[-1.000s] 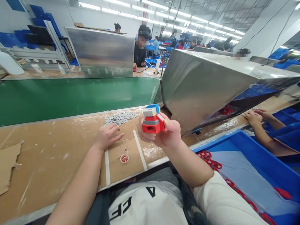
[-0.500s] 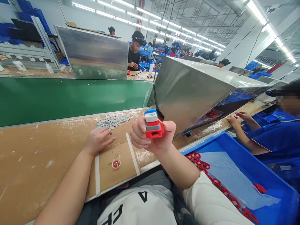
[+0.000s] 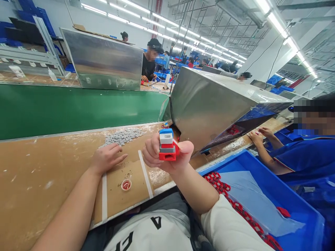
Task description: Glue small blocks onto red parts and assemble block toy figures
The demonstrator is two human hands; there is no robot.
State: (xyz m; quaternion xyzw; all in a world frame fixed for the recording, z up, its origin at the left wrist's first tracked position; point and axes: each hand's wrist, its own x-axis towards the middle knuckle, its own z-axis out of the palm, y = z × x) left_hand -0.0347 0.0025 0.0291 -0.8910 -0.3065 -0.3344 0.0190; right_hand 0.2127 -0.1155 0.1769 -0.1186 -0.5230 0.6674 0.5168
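The right hand (image 3: 175, 166) pinches a red, grey, white and blue piece (image 3: 167, 147) between thumb and curled fingers, raised above the table (image 3: 54, 177). The left hand (image 3: 106, 159), thumb parted from loosely bunched fingers, is just beside small grey tiles (image 3: 124, 136) heaped toward the table's far edge. A small cup (image 3: 126, 190) of red stuff stands nearer the near edge.

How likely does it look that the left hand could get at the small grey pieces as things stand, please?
Probably yes: the left hand looks empty and is right beside the small grey pieces, with nothing visible standing between.
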